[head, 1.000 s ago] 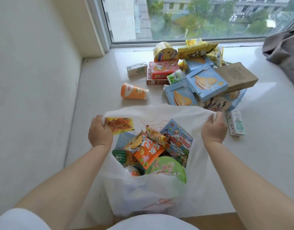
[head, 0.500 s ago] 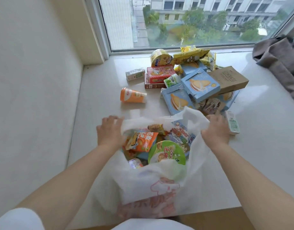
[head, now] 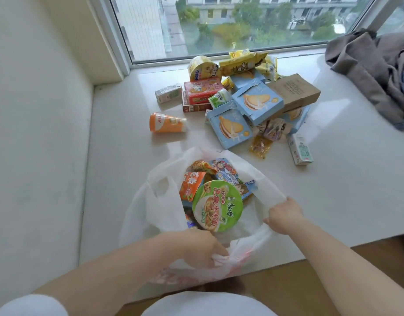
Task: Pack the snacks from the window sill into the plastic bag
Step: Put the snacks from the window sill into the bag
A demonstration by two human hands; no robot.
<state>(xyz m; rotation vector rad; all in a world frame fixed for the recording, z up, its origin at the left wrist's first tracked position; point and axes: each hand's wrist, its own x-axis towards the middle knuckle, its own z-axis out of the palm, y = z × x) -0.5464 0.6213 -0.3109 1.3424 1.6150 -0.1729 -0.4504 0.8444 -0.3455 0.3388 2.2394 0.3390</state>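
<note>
A white plastic bag [head: 160, 208] lies open on the white window sill [head: 123, 144], near its front edge. Inside I see a green-lidded noodle bowl [head: 218, 206], an orange packet [head: 191, 185] and a blue cartoon packet [head: 228, 174]. My left hand [head: 201, 249] grips the bag's near rim. My right hand [head: 284, 215] pinches the right rim. Beyond the bag lies a pile of snacks: blue biscuit boxes [head: 258, 103], a brown box [head: 294, 92], a red box [head: 202, 90], yellow packets [head: 242, 62], an orange cup [head: 166, 123] and small milk cartons [head: 300, 150].
The window [head: 230, 23] runs along the back of the sill and a white wall [head: 32, 133] closes the left side. A heap of grey-brown clothes [head: 374, 71] lies on the sill at the far right. A wooden floor [head: 276, 286] shows below the sill's front edge.
Both hands let go of the bag's far rim and came back toward me, taking the near and right rims. The bag mouth has sunk flat and a small yellow packet beside the pile now shows.
</note>
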